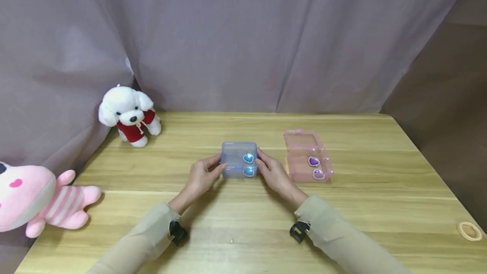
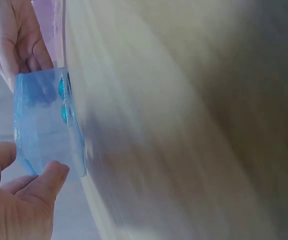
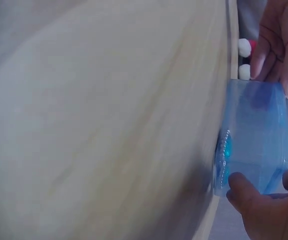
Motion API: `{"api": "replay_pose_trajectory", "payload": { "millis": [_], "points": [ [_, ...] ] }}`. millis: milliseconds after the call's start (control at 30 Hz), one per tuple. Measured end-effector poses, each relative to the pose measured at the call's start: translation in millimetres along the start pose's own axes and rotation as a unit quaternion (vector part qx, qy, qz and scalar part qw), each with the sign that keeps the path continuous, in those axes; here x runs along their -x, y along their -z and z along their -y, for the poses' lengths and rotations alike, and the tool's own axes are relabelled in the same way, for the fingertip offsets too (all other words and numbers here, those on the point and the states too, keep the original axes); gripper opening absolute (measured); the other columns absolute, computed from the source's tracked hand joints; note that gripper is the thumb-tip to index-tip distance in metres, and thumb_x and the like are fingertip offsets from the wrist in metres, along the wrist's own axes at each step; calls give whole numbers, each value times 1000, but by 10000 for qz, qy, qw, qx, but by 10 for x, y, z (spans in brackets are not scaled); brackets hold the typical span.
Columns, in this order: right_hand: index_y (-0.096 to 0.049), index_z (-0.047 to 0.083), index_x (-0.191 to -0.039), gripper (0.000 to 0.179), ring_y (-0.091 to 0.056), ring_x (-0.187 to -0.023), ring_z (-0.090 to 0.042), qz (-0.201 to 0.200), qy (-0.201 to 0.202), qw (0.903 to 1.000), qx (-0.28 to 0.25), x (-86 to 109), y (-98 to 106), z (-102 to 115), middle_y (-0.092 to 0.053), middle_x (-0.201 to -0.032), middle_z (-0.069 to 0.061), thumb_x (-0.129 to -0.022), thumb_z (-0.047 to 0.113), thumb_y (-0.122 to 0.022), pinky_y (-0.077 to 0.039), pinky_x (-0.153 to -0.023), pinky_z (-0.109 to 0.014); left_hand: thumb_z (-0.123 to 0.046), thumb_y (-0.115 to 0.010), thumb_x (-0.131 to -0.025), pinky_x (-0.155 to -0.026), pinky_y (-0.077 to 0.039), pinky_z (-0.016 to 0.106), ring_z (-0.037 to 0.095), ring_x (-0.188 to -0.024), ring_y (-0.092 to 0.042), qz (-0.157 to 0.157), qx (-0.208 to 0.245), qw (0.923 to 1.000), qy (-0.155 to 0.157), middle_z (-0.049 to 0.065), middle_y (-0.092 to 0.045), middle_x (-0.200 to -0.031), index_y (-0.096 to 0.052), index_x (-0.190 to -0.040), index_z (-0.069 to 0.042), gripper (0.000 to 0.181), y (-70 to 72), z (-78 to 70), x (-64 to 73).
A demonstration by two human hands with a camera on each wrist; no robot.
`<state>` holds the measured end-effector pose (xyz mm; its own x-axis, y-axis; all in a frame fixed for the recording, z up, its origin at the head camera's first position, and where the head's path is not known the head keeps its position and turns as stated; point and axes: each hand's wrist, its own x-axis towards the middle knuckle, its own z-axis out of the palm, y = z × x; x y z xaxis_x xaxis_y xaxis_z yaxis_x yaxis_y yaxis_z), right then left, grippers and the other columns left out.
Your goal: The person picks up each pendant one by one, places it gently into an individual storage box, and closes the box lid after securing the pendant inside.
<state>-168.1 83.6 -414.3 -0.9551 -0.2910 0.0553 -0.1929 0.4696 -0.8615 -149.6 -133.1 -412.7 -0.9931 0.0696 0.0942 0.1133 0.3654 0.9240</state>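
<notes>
A clear blue plastic box [image 1: 233, 155] sits on the table between both hands, its lid down. Through its walls show blue heart-like gems [image 1: 248, 158] with a beaded silver edge, toward the right side. The left hand [image 1: 203, 176] grips the box's left end, thumb at the front and fingers behind. On the opposite end, the right hand [image 1: 274, 174] holds it the same way. The left wrist view shows the blue box [image 2: 41, 122] between the two hands. In the right wrist view, the right thumb [image 3: 241, 190] presses near the box's lower corner.
Right of the hands lies a clear pink box [image 1: 298, 172], lid open, with purple gems [image 1: 313, 161] inside. A white plush dog [image 1: 129, 113] stands back left, a pink plush toy [image 1: 64, 206] lies front left. A pale ring [image 1: 469, 231] rests near the right edge.
</notes>
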Motion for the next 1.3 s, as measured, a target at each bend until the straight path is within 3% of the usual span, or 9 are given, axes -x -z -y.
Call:
{"api": "replay_pose_trajectory", "payload": {
  "millis": [167,300,500,700,800,867,1033,1167,1300],
  "points": [
    [-27,-6,-143,49,-36,-134,-32,154,-126,9989,-415,43,126,16,-35,-145,-23,-100,13,-43,-34,-109,-38,-14,-63,-90,-89,-53,33,34,-111,-60,15,-55,9999,159,25,-57,-125,-49,-129,10,48,51,-15,-73],
    [-32,-9,-140,47,-43,-129,-35,-152,45,9990,-413,54,427,81,-41,-141,-26,-98,7,-46,-37,-107,-39,-13,-60,-92,-96,-48,35,34,-118,-55,-40,127,9998,-112,25,-52,-131,-44,-132,10,49,70,-249,-208],
    [-42,-13,-132,40,-52,-118,-38,-991,527,9935,-206,147,1015,-19,-51,-129,-30,-95,0,-50,-43,-93,-9,-13,-56,-95,-102,-45,32,28,-123,-52,582,618,9964,84,18,-52,-135,-42,-136,5,47,-259,-639,-478],
    [-41,-11,-134,44,-55,-109,-5,-1253,192,9918,149,376,1493,-460,-50,-131,-30,-98,13,-48,-37,-86,1,-17,-52,-97,-102,-45,32,27,-126,-48,1451,1463,9743,909,18,-46,-141,-36,-141,2,50,-725,-794,-760],
    [-37,-12,-136,49,-47,-101,15,-953,44,9954,-36,500,1596,-668,-45,-133,-32,-99,17,-49,-38,-86,1,-14,-52,-97,-102,-45,33,30,-126,-48,1521,1939,9585,1433,20,-43,-142,-34,-141,4,51,-920,-807,-887],
    [-31,-13,-138,54,-49,-103,15,-574,-121,9957,-710,563,1614,-770,-38,-139,-34,-98,17,-50,-42,-87,-4,-12,-53,-96,-101,-45,32,32,-126,-48,1447,2190,9486,1768,21,-42,-142,-34,-141,6,52,-1035,-796,-960],
    [-13,-13,-143,67,-49,-121,-6,211,-286,9862,-1614,634,1599,-877,-19,-145,-37,-96,11,-54,-44,-92,-12,-8,-53,-96,-100,-46,30,33,-125,-49,1263,2385,9356,2277,24,-41,-141,-32,-140,9,53,-1249,-782,-1080],
    [-10,-12,-144,71,-29,-133,-38,435,-146,9908,-1273,635,1601,-882,-16,-146,-38,-93,5,-55,-39,-93,-7,-10,-53,-96,-99,-47,29,31,-123,-51,1223,2206,9362,2449,23,-43,-140,-31,-141,9,54,-1370,-784,-1149],
    [-9,-9,-146,74,-20,-133,-47,542,-261,9900,-1276,635,1607,-893,-12,-150,-33,-91,3,-57,-38,-94,-7,-12,-53,-96,-98,-47,28,30,-122,-51,1178,2177,9343,2564,23,-44,-139,-31,-141,9,54,-1471,-779,-1198]
  ]
}}
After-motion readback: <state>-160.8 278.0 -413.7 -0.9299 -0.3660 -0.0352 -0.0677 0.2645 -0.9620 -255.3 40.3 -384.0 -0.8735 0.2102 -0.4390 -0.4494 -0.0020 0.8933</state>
